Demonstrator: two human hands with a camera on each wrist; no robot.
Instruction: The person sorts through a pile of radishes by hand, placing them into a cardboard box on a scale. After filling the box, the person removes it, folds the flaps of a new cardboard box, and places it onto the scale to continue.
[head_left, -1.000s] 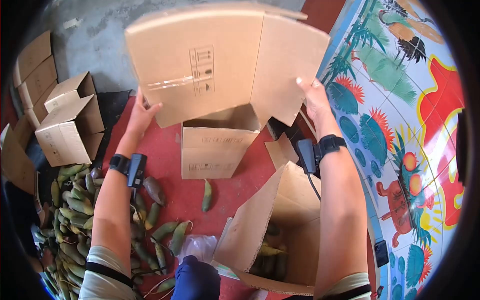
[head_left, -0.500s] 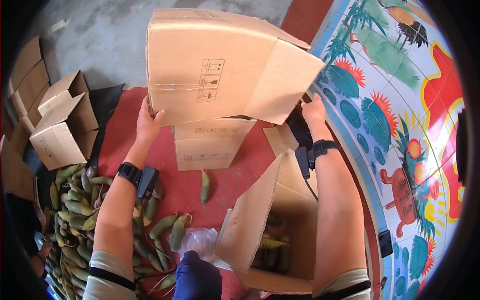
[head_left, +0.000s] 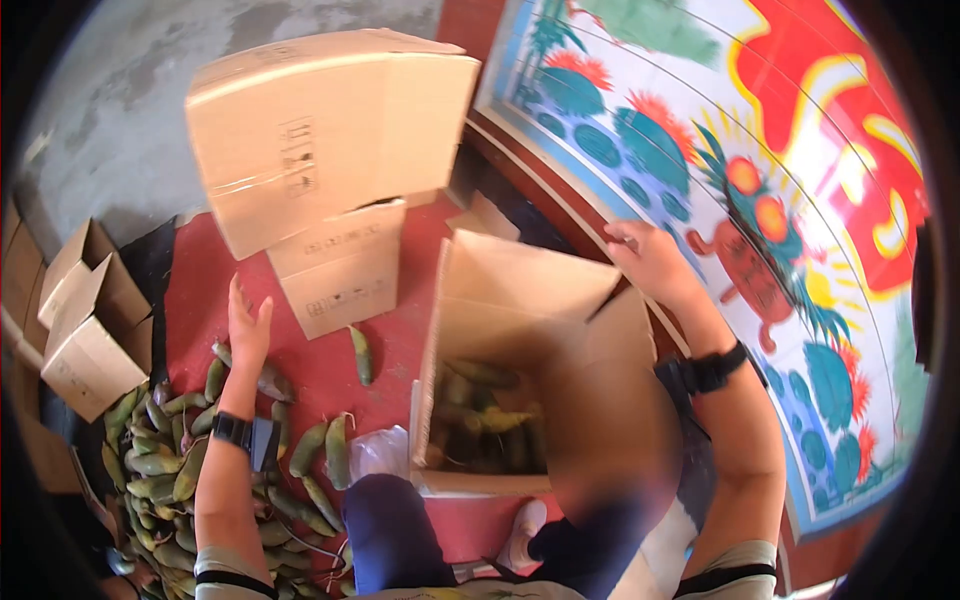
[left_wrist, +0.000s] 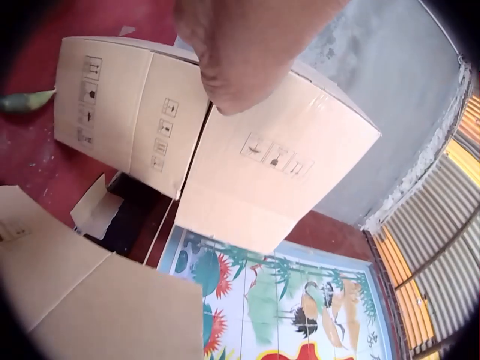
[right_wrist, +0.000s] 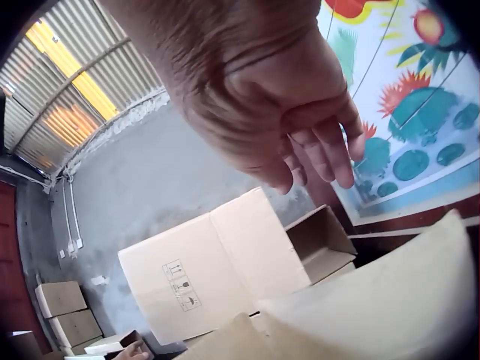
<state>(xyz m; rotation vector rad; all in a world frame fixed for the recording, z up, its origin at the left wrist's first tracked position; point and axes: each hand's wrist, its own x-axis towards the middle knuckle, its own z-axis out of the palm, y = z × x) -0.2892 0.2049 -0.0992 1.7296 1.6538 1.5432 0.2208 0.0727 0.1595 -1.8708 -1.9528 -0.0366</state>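
A large cardboard box (head_left: 330, 150) rests on top of a smaller cardboard box (head_left: 345, 270) that stands on the red floor covering. My left hand (head_left: 248, 322) is free of the boxes, fingers extended, just below and left of the large box. Out to the right, my right hand (head_left: 650, 262) hangs over the edge of an open carton (head_left: 600, 390), its fingers loosely bent around nothing. Green radishes (head_left: 490, 415) lie in the bottom of that carton, between my arms. The right wrist view shows my right hand (right_wrist: 292, 112) empty too.
A heap of green radishes (head_left: 160, 470) spreads at the left, and a single radish (head_left: 361, 355) lies before the stacked boxes. Open cartons (head_left: 95, 330) stand farther left. A painted tile wall (head_left: 640, 140) runs along the right. A plastic bag (head_left: 380, 455) lies by my knee.
Both hands have let go of the large box, which now sits on the smaller one. The hands moved down and back, and the view swung right, bringing the radish-filled carton to the centre.
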